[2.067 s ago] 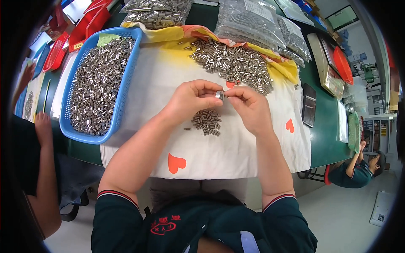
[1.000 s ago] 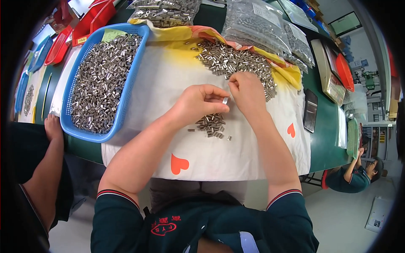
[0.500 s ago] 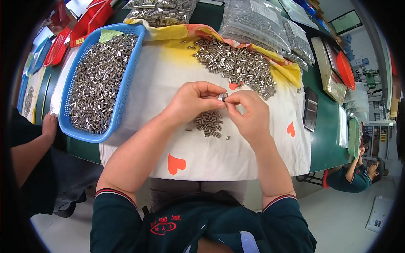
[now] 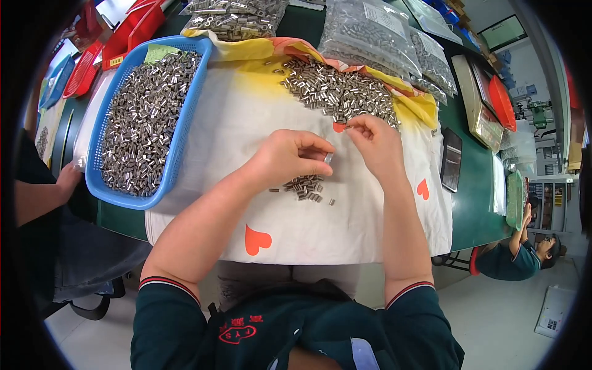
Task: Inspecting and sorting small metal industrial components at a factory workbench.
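Note:
My left hand is closed, pinching a small shiny metal ring between thumb and fingertips above the cloth. Below it lies a small heap of short metal cylinders, partly hidden by the hand. My right hand is up and to the right, its thumb and fingers pressed together at the near edge of a larger pile of metal cylinders. Whatever sits between those fingertips is too small to make out. Both piles rest on a white cloth with red hearts.
A blue basket full of metal cylinders stands at the left. Clear bags of metal parts line the back. A dark phone-like object lies at the right on the green table. Another person's hand rests beside the basket.
My right hand has left the metal ring and moved up and right to the large pile's edge. My left hand keeps the ring, slightly lower. The person at left has shifted their hand.

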